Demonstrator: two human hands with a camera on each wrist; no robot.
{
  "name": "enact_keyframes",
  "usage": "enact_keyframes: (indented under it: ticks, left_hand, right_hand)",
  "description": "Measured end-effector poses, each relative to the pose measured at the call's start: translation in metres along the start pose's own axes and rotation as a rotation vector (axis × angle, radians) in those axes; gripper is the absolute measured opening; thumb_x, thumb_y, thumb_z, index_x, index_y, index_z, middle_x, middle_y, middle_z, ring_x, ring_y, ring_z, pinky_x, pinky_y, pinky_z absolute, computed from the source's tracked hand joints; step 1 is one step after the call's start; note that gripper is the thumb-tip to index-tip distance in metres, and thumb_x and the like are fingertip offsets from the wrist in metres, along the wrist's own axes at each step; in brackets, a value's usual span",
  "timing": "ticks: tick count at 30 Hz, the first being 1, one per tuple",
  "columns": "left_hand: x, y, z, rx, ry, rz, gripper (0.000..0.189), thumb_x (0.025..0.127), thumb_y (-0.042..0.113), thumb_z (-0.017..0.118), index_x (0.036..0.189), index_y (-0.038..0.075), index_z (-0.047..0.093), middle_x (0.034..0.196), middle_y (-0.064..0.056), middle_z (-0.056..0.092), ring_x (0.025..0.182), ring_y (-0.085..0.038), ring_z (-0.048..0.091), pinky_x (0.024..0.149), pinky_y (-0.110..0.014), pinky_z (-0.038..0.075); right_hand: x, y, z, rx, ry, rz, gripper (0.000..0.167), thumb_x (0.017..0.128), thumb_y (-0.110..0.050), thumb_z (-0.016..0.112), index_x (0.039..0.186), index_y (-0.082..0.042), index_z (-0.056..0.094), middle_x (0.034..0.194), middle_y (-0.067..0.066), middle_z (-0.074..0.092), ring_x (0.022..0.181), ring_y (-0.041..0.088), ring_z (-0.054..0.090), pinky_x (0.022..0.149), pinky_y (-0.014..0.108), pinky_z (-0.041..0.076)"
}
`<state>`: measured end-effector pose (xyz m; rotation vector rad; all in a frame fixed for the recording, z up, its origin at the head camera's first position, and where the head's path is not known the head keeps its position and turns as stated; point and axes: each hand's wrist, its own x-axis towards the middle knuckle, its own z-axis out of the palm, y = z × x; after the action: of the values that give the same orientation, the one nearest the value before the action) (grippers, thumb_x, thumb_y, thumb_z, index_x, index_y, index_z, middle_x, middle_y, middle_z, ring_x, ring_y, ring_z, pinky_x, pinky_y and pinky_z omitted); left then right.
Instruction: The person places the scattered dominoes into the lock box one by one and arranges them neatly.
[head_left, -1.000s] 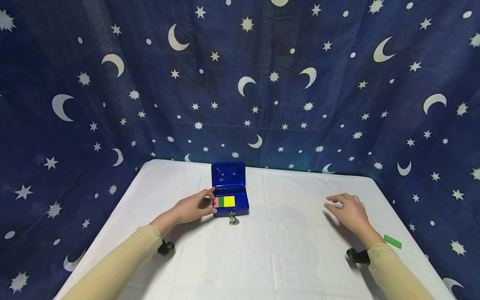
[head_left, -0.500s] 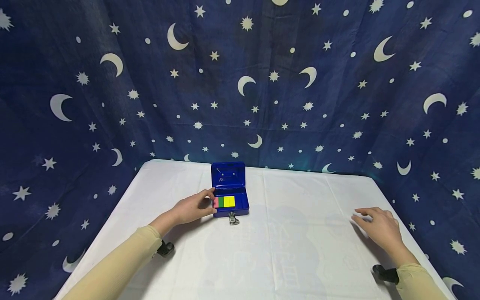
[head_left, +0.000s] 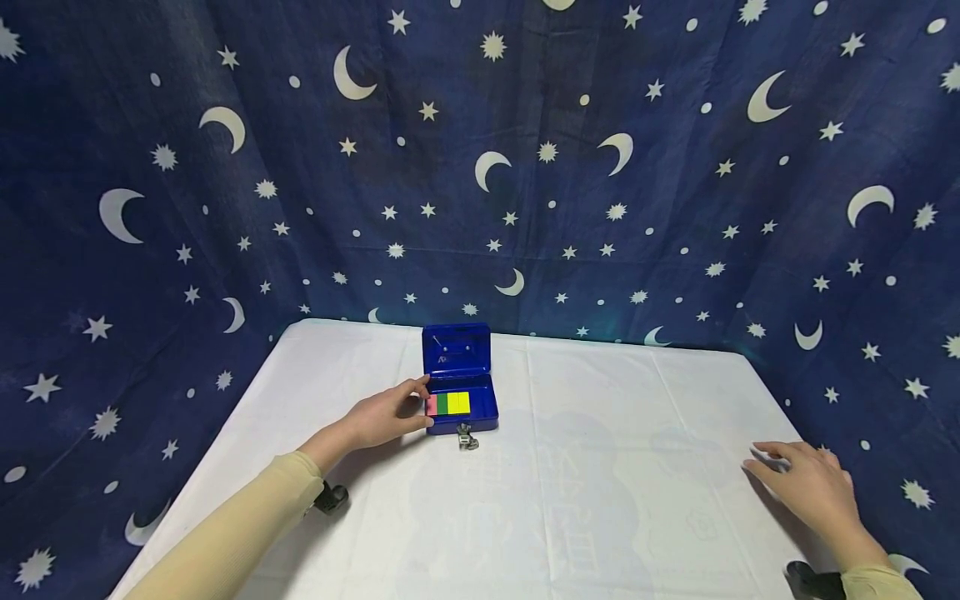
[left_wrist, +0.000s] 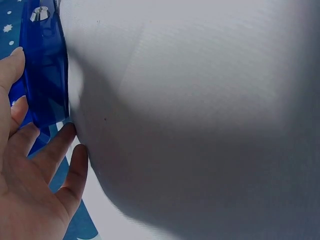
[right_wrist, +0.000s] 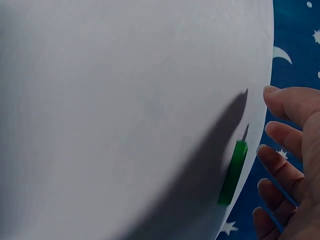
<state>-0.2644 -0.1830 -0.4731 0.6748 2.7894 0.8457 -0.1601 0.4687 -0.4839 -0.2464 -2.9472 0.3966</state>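
Note:
A small blue metal cash box [head_left: 483,408] stands with its lid [head_left: 457,350] raised. Inside lie pink, green and yellow blocks [head_left: 453,403] side by side, against the box's left part. My left hand [head_left: 381,414] holds the box's left end, thumb at the front corner and index finger farther back. The left wrist view shows the left thumb against the blue front wall [left_wrist: 46,85]. At the table's right side, my right hand [head_left: 813,492] hovers with fingers loosely bent and holding nothing. A green block [right_wrist: 233,172] lies below it near the table edge, hidden in the head view.
Silver keys [head_left: 467,438] hang at the box's front lock. A white cloth covers the table [head_left: 585,500]. Behind and at the sides hangs a dark blue curtain [head_left: 555,208] with moons and stars.
My right hand has moved right and toward me, over the green block, which no longer shows in the head view. The left hand and the box stay where they were.

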Motion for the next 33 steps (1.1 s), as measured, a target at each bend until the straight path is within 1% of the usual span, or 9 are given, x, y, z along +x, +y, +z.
enact_keyframes:
  ticks: [3,7,11,15,21,24,29,33]
  left_hand:
    - [0.0,0.001,0.0,-0.004,-0.001,-0.002,0.039,0.094,0.053,0.067,0.12,0.026,0.056,0.162,0.005,0.036,0.138,-0.025,0.049,0.105,-0.055,0.041]
    - [0.0,0.001,0.0,-0.004,-0.007,-0.012,0.04,0.094,0.053,0.068,0.121,0.026,0.057,0.163,0.006,0.035,0.14,-0.026,0.047,0.106,-0.056,0.04]
    - [-0.001,0.001,0.0,-0.002,-0.007,-0.016,0.041,0.094,0.054,0.068,0.121,0.025,0.056,0.162,0.006,0.035,0.14,-0.025,0.047,0.106,-0.055,0.041]
    - [-0.001,0.002,-0.001,-0.01,-0.003,-0.012,0.04,0.094,0.053,0.067,0.12,0.025,0.056,0.162,0.005,0.036,0.138,-0.024,0.05,0.104,-0.056,0.042]
    - [-0.001,0.003,-0.001,-0.022,-0.004,-0.004,0.038,0.095,0.05,0.068,0.12,0.023,0.056,0.162,0.003,0.036,0.136,-0.024,0.052,0.103,-0.056,0.043]
    - [0.0,0.003,0.0,-0.019,-0.003,-0.005,0.038,0.095,0.05,0.068,0.12,0.024,0.055,0.162,0.004,0.036,0.136,-0.023,0.051,0.103,-0.056,0.043]
    - [0.0,0.002,0.0,-0.012,-0.007,-0.013,0.039,0.095,0.051,0.068,0.12,0.024,0.055,0.162,0.004,0.035,0.136,-0.023,0.052,0.104,-0.055,0.043]
    - [0.001,0.002,0.0,-0.005,-0.01,-0.02,0.04,0.095,0.052,0.068,0.121,0.024,0.055,0.163,0.005,0.035,0.136,-0.022,0.051,0.104,-0.055,0.042]
  right_hand:
    - [-0.003,0.01,0.001,-0.014,-0.019,0.023,0.069,0.092,-0.06,0.066,0.123,0.002,0.065,0.122,0.039,0.051,0.116,0.062,0.032,0.089,0.072,0.024]
    - [-0.006,0.018,0.001,-0.016,-0.051,0.061,0.074,0.089,-0.063,0.067,0.125,0.002,0.063,0.126,0.042,0.045,0.118,0.066,0.027,0.092,0.073,0.021]
    - [-0.009,0.022,-0.003,-0.014,-0.076,0.09,0.077,0.089,-0.064,0.067,0.127,0.002,0.061,0.128,0.043,0.042,0.117,0.065,0.027,0.094,0.074,0.02]
    - [-0.012,0.027,-0.006,-0.012,-0.115,0.121,0.081,0.088,-0.067,0.065,0.129,0.002,0.059,0.127,0.042,0.041,0.115,0.064,0.027,0.095,0.075,0.02]
    - [-0.018,0.036,-0.006,-0.003,-0.148,0.167,0.083,0.087,-0.066,0.066,0.129,0.005,0.058,0.126,0.042,0.041,0.116,0.066,0.026,0.095,0.077,0.021]
    - [-0.02,0.039,-0.005,0.0,-0.136,0.181,0.079,0.087,-0.063,0.069,0.126,0.005,0.059,0.125,0.042,0.042,0.117,0.066,0.026,0.095,0.078,0.022]
    - [-0.024,0.042,-0.002,-0.004,-0.103,0.195,0.067,0.089,-0.05,0.073,0.122,0.007,0.061,0.121,0.042,0.045,0.116,0.066,0.029,0.093,0.078,0.025]
    - [-0.024,0.041,-0.002,0.005,-0.104,0.23,0.061,0.09,-0.043,0.073,0.122,0.007,0.061,0.121,0.042,0.045,0.117,0.066,0.029,0.093,0.078,0.026]
